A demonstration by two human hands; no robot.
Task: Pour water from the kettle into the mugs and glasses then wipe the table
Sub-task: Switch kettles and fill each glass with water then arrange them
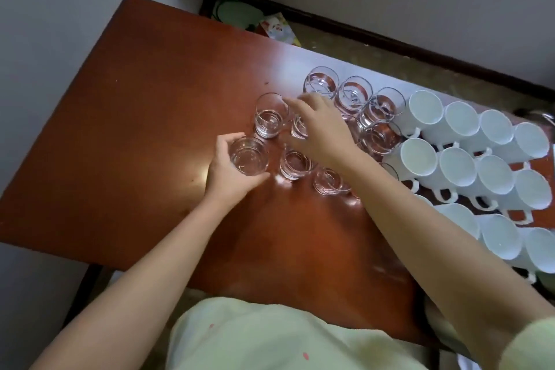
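Several clear glasses holding water stand in the middle of the brown wooden table (135, 117). My left hand (223, 177) grips the nearest left glass (248, 155) around its side. My right hand (318, 126) reaches over the cluster, and its fingers curl round the top of another glass (299, 128), which they partly hide. A lone glass (271, 116) stands just left of that hand. Several white mugs (468, 159) sit in rows at the table's right. The kettle cannot be made out.
A wall runs along the table's left side. On the floor beyond the far edge lie a green round object (237, 13) and a colourful packet (277, 28). A dark object (540, 117) shows at the far right edge. Bare tabletop lies left of the glasses.
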